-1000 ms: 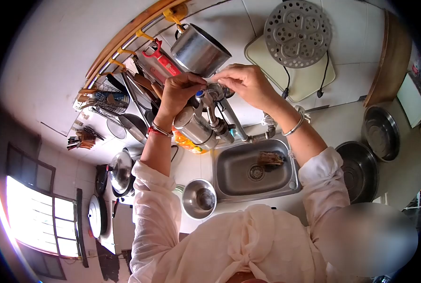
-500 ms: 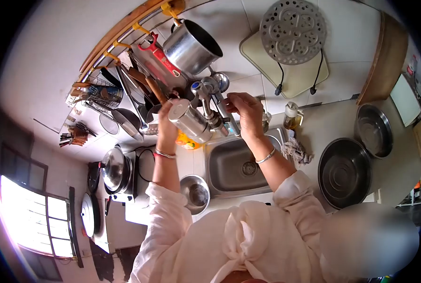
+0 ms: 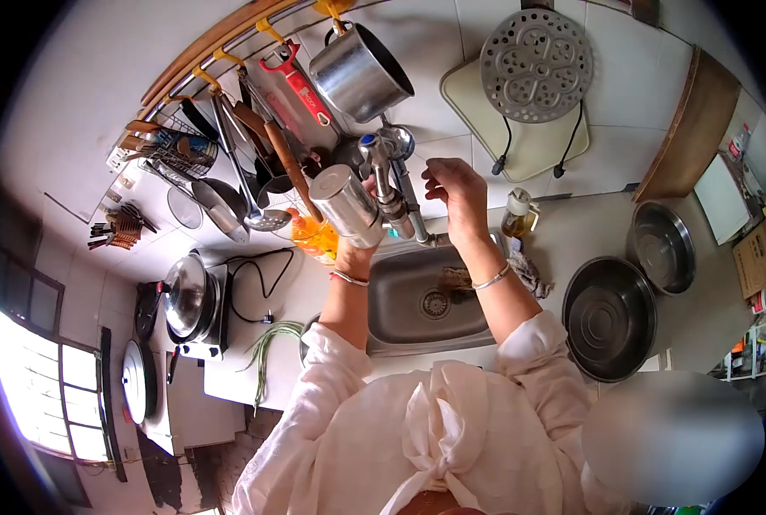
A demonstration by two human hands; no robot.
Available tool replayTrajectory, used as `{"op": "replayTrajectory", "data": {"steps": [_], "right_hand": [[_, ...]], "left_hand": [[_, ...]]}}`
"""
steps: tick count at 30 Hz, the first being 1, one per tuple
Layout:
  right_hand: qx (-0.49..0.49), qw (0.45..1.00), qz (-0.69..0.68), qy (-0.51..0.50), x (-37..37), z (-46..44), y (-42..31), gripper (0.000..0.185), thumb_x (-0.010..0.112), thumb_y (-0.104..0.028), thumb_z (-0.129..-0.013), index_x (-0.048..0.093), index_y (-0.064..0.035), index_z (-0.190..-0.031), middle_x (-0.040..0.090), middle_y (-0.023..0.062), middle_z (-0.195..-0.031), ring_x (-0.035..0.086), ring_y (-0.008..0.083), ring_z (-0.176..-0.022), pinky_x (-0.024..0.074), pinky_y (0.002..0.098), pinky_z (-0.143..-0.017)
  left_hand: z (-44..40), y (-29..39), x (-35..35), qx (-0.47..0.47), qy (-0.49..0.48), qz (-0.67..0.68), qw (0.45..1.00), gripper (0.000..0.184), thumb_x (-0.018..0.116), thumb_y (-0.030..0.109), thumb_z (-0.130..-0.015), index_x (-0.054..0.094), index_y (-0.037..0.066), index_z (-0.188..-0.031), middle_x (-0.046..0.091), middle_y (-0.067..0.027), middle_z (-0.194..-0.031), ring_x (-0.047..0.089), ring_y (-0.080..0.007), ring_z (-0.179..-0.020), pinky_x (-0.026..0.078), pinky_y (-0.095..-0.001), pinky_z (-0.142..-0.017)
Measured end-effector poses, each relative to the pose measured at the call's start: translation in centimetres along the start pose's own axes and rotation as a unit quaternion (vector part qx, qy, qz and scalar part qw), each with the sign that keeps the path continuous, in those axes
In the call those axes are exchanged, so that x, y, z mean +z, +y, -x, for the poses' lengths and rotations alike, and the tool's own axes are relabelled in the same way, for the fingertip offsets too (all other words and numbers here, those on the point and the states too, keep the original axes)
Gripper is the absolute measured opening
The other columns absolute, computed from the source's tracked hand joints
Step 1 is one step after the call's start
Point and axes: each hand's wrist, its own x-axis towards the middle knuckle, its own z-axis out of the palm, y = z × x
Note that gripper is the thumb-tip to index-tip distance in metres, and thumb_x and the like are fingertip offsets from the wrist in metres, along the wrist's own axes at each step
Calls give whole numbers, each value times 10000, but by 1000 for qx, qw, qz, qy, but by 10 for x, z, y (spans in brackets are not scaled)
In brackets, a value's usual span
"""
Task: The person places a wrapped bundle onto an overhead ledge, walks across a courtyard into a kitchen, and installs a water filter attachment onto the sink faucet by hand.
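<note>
A shiny metal cylinder [image 3: 338, 199], shaped like a tap water filter, sits at the left of the chrome tap [image 3: 384, 167], tilted. My left hand [image 3: 361, 254] is closed around it from below and behind. The cylinder hides most of that hand, though a fingertip shows between it and the tap. My right hand [image 3: 458, 190] hovers just right of the tap, apart from it, with bent fingers loosely spread and nothing visible in them. Below both hands lies the steel sink [image 3: 391, 311], with a brownish item [image 3: 454, 279] at its back edge.
An orange bottle [image 3: 316, 244] stands left of the cylinder. A pot [image 3: 361, 73], a red peeler-like tool [image 3: 301, 86] and a skimmer [image 3: 267, 219] hang above. Green long beans [image 3: 271, 348] lie left. Right are an oil jug [image 3: 517, 215], a rag [image 3: 530, 275] and a dark basin [image 3: 610, 318].
My left hand has shifted from the cylinder's left side to below and behind it. My right hand has drawn back from the tap. The camera view has turned slightly, revealing the beans.
</note>
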Motion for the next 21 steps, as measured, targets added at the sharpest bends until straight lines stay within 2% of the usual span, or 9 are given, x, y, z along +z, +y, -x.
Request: {"op": "replayTrajectory", "data": {"steps": [3,4,7,9,11,13,15,17,21], "right_hand": [[-39,999,0,-7,1,-3,-11,120,669,-126,-877,666,-14,-919,675,60,-797,622,114,-696,495,243,-608],[-43,999,-2,-4,0,-6,-13,106,667,-105,-878,660,-6,-915,678,67,-808,628,118,-691,499,245,-596],[-82,997,-7,-10,-3,-15,-16,91,664,-90,-880,653,-4,-907,681,73,-821,636,125,-680,504,249,-575],[-105,994,-5,-35,0,-20,-22,90,644,-92,-898,641,-4,-917,682,73,-851,643,124,-707,519,247,-607],[-127,989,6,-73,7,-25,-31,88,619,-92,-914,629,-6,-929,682,72,-895,639,127,-754,515,256,-656],[-162,979,0,-125,14,-35,-33,68,592,-71,-930,628,-14,-947,688,66,-912,636,100,-770,518,243,-676],[-207,966,45,-151,19,-42,-39,65,584,-62,-934,629,-20,-955,688,63,-913,634,93,-778,518,238,-686],[-233,951,111,-171,21,-47,-47,72,597,-71,-931,641,-15,-942,687,40,-898,604,66,-770,497,214,-703],[-280,915,196,-214,26,-50,-58,88,622,-83,-916,657,-3,-927,688,19,-868,569,44,-752,467,199,-686]], "left_hand": [[-3,23,-13,-5,-16,5,1000,457,573,283,-941,483,22,-1305,624,-111,-1133,614,-204,-1008,504,-348,-873],[4,39,7,14,54,-76,996,402,551,264,-949,524,13,-1262,628,-124,-1146,624,-208,-1010,506,-350,-881],[9,85,4,29,97,-202,974,416,535,280,-956,533,-14,-1251,644,-103,-1089,604,-195,-1038,503,-347,-872],[18,114,37,56,127,-259,956,236,534,164,-962,636,-5,-1093,672,-97,-1024,641,-181,-944,502,-292,-845],[30,134,81,94,177,-415,888,221,531,136,-967,637,-24,-1076,678,-75,-983,636,-125,-896,493,-241,-751],[40,142,104,171,165,-509,828,202,536,106,-959,640,-32,-1063,678,-76,-993,638,-125,-881,498,-247,-738],[51,131,135,291,180,-598,725,174,546,59,-944,644,-48,-1039,678,-87,-941,617,-133,-840,488,-251,-722],[57,121,164,362,183,-694,595,152,559,9,-921,655,-44,-1026,680,-91,-948,618,-142,-846,489,-259,-738],[36,119,193,381,97,-800,453,169,606,-49,-849,671,-20,-1002,684,-123,-950,659,-215,-836,515,-295,-744]]}}
